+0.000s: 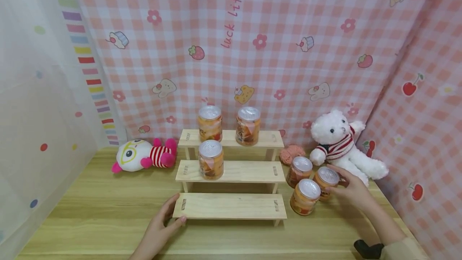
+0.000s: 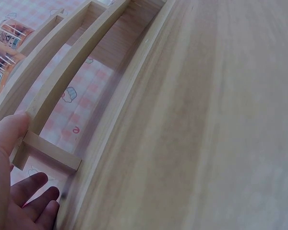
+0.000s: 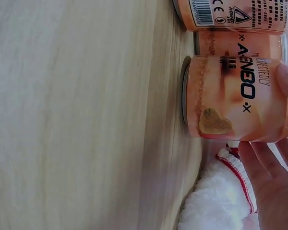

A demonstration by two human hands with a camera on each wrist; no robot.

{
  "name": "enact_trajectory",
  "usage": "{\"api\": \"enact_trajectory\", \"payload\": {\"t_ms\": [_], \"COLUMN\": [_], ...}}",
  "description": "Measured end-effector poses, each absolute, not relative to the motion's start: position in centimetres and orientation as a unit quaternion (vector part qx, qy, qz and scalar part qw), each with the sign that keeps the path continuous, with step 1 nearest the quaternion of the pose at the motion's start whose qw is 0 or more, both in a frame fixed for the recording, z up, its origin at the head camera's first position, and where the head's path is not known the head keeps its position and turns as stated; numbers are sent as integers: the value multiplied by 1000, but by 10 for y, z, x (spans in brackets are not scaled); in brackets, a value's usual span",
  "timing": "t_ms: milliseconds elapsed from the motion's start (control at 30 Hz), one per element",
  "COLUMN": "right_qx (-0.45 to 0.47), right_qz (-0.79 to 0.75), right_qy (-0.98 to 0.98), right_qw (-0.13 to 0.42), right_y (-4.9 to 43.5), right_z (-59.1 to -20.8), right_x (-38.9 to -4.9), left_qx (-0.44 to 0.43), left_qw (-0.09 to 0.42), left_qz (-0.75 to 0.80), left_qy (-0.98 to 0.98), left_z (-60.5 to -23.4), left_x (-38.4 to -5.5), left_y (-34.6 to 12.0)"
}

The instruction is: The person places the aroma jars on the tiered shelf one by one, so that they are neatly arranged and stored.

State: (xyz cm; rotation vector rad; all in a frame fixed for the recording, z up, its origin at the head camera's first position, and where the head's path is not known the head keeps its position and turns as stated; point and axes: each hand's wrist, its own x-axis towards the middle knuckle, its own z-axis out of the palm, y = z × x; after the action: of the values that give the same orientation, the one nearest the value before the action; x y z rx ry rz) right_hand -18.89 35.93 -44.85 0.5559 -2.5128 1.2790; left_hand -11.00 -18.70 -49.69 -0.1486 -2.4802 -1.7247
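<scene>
A three-step wooden display shelf stands mid-table. My left hand grips the left end of its lowest step, thumb at the front corner; in the left wrist view that thumb lies on the board's edge. Two orange cans with silver lids, a left can and a right can, stand on the top step. Another can is on the middle step, at the left. My right hand holds an upright can between thumb and fingers, beside a front can and a rear can.
A white teddy bear in a striped top sits behind the right hand. A pink-and-white plush toy lies left of the shelf. Near the shelf's back right corner is a pinkish rounded object. Checked curtains enclose the table.
</scene>
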Motion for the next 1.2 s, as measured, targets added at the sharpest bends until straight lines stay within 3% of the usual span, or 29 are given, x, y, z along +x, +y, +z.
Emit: {"api": "enact_trajectory", "payload": {"t_ms": [533, 867, 1200], "right_qx": [139, 145, 160], "right_qz": [383, 397, 390], "right_qy": [-889, -878, -863], "right_qw": [209, 224, 279], "right_y": [355, 353, 339], "right_z": [-448, -429, -402], "right_x": [-182, -182, -177], "left_qx": [-63, -60, -56], "left_qw": [67, 64, 60], "left_qz": [-577, -577, -577], "left_qy": [-811, -812, -812], "left_z": [-499, -498, -499], "left_x": [-110, -111, -110], "left_y": [-185, -186, -188]}}
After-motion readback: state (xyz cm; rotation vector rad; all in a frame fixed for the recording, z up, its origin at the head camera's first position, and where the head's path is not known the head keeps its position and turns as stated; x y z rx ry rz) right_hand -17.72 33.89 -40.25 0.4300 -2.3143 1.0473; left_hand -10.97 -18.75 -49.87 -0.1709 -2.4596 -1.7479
